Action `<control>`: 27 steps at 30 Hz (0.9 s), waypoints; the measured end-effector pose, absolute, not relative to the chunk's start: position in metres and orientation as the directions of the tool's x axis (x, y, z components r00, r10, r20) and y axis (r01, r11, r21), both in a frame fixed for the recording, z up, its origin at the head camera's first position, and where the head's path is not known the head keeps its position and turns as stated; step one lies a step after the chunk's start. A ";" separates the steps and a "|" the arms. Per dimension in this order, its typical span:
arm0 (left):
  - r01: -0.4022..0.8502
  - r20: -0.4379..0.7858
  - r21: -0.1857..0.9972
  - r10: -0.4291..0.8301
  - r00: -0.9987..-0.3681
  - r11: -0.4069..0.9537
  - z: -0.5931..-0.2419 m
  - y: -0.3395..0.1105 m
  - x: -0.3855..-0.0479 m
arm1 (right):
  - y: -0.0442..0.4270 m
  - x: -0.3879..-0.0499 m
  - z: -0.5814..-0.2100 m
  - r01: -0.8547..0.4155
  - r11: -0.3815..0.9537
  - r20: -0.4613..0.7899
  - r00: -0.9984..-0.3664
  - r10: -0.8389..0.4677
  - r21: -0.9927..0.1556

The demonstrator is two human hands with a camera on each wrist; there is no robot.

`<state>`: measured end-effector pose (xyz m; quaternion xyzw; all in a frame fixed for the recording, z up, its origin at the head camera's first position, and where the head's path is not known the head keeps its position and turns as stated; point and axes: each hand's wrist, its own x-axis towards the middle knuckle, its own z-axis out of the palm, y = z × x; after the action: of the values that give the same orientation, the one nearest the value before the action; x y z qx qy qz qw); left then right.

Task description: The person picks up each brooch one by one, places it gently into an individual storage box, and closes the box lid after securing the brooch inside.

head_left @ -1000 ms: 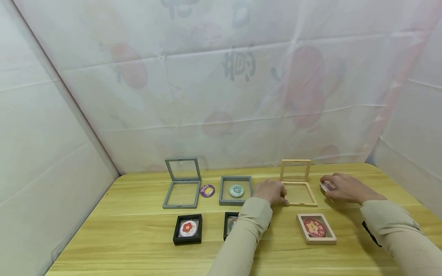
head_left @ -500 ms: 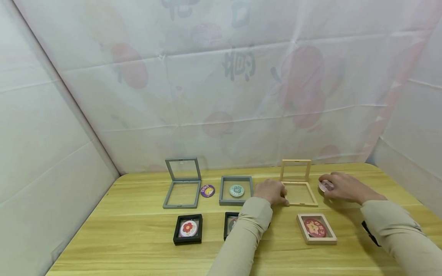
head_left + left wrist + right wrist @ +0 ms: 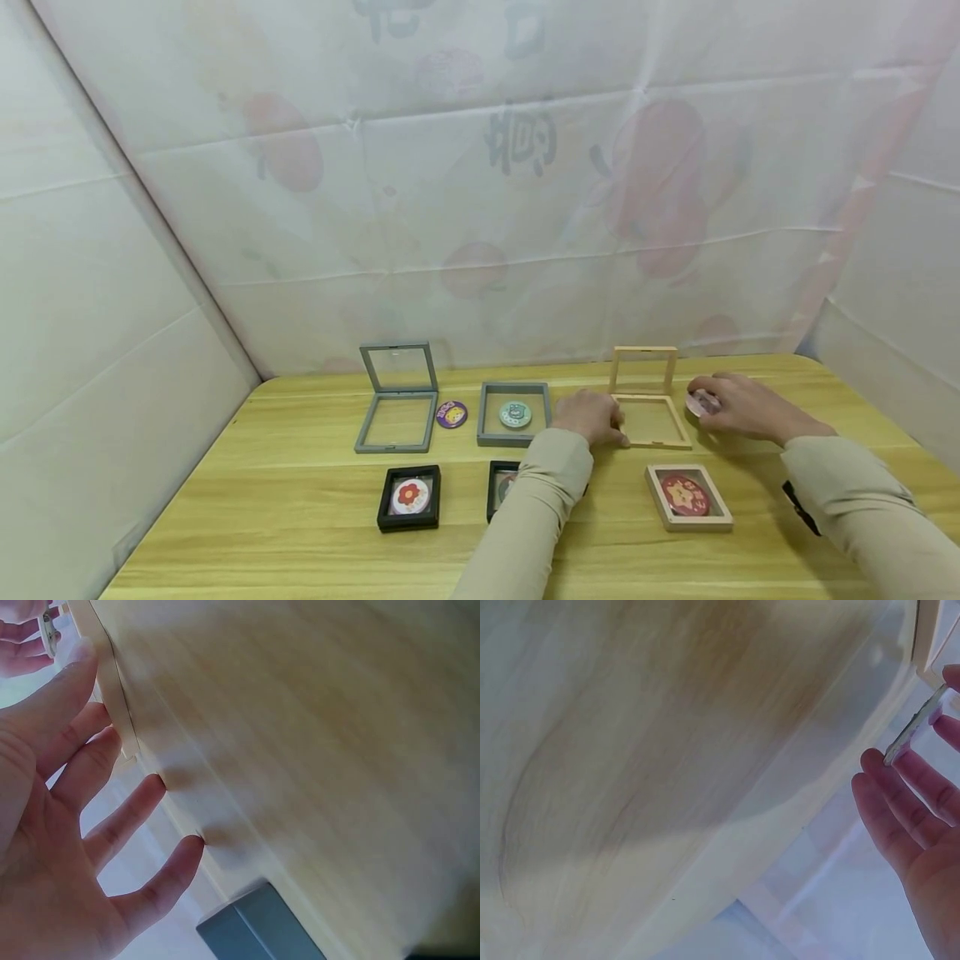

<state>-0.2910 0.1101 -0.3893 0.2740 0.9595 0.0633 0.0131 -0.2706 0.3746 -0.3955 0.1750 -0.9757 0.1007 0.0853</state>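
Note:
My left hand (image 3: 588, 415) holds the left side of an opened beige display frame (image 3: 663, 443). In the left wrist view its thumb lies against the frame's edge (image 3: 112, 690), and two spread fingertips touch the table. To the right of that frame, my right hand (image 3: 738, 407) pinches a round pale pink badge (image 3: 702, 403) between thumb and fingers. The right wrist view shows this badge (image 3: 915, 726) edge-on, lifted off the table. The frame's clear lid (image 3: 643, 372) stands up at the back. Fingers hide part of the badge's face.
A closed beige frame (image 3: 688, 498) with a red badge lies in front. Left are a grey frame (image 3: 513, 440) with a green badge, an opened grey frame (image 3: 393, 448), a purple badge (image 3: 452, 414) and a black frame (image 3: 408, 525). My left sleeve partly covers another black frame (image 3: 492, 492).
My right hand has shifted slightly left with the pink badge, closer to the opened beige frame. The left hand has stayed at the frame's side.

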 end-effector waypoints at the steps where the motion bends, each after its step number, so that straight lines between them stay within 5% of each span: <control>1: 0.524 0.010 0.128 0.527 -0.850 0.842 -0.389 0.110 -0.291 | 0.374 -0.271 -0.395 -0.358 0.918 0.201 -0.925 -0.324 -0.169; 27: 0.514 -0.010 0.128 0.519 -0.855 0.848 -0.390 0.112 -0.292 | 0.361 -0.272 -0.393 -0.380 0.904 0.200 -0.918 -0.343 -0.194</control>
<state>-0.2924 0.1121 -0.3897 0.2686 0.9611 0.0602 0.0221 -0.2718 0.3606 -0.3927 0.1859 -0.9724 0.1153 0.0807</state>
